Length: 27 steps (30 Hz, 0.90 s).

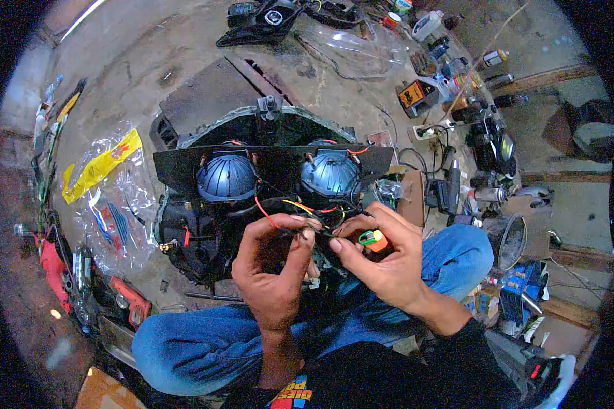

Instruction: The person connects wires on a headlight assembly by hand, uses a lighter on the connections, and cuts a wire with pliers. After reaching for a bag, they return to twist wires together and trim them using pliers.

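Dusty floor (pixel 150 61); fingers (pixel 280 221) pinch thin black wire (pixel 323 234).

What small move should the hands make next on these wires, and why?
Probably shift the lighter in the right hand toward the wires pinched between both hands. The left hand holds them steady at its fingertips, below the headlight assembly, and the lighter sits ready in the right palm, not yet at the wires.

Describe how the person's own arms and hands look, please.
Both hands are bare: the left hand and right hand show no gloves, rings or watch. A black sleeve ends at the right forearm; the left forearm is uncovered.
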Each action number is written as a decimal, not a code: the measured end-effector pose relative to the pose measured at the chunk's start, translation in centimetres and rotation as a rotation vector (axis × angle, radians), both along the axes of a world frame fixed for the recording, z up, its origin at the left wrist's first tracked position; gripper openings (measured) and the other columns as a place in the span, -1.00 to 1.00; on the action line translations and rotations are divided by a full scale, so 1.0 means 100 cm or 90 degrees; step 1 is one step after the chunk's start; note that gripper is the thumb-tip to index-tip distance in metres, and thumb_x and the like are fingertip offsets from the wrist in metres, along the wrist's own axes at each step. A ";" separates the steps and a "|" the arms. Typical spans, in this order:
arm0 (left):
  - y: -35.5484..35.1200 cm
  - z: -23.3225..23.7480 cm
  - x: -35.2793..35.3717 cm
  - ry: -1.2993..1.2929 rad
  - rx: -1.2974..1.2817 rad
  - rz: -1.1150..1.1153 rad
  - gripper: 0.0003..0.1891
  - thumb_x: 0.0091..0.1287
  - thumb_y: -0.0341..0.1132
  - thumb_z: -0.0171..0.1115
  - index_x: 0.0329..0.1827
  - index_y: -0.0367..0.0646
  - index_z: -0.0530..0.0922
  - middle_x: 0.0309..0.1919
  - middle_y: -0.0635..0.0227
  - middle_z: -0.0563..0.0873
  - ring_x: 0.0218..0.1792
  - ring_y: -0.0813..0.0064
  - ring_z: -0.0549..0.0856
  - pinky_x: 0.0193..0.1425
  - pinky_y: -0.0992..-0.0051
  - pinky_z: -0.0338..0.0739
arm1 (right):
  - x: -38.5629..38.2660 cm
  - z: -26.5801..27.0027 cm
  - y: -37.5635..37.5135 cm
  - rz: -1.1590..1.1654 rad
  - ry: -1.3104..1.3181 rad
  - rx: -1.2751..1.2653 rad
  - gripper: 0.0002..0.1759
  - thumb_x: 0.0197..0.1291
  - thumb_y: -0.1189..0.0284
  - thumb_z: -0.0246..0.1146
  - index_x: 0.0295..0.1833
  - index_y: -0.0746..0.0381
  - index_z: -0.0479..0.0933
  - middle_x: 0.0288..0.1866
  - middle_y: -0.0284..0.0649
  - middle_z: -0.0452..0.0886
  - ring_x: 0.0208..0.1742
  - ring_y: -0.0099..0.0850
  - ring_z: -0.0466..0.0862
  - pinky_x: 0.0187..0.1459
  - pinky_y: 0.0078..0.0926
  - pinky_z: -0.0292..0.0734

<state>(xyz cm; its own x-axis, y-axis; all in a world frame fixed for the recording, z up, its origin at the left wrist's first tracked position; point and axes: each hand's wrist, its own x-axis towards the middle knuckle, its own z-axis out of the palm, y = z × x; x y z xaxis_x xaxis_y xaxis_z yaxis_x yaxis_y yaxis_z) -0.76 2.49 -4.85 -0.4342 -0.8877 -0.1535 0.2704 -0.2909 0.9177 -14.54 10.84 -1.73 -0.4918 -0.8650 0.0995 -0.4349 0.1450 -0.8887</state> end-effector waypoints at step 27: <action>0.000 0.000 0.000 -0.026 0.016 0.026 -0.80 0.36 -0.57 0.39 0.00 -0.30 0.63 -0.12 0.27 0.80 -0.15 0.61 0.74 -0.05 0.61 0.60 | 0.005 -0.006 -0.005 -0.021 -0.011 -0.028 -0.85 0.02 0.58 0.54 -0.30 0.34 0.69 -0.41 -0.22 0.68 -0.39 -0.46 0.59 -0.34 -0.49 0.39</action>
<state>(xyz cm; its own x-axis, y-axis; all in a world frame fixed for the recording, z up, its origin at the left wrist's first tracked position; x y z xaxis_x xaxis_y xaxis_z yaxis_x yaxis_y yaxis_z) -0.77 2.45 -4.83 -0.3901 -0.9003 -0.1933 0.2453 -0.3039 0.9206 -14.03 10.32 -2.29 -0.5223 -0.8431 0.1279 -0.4145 0.1200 -0.9021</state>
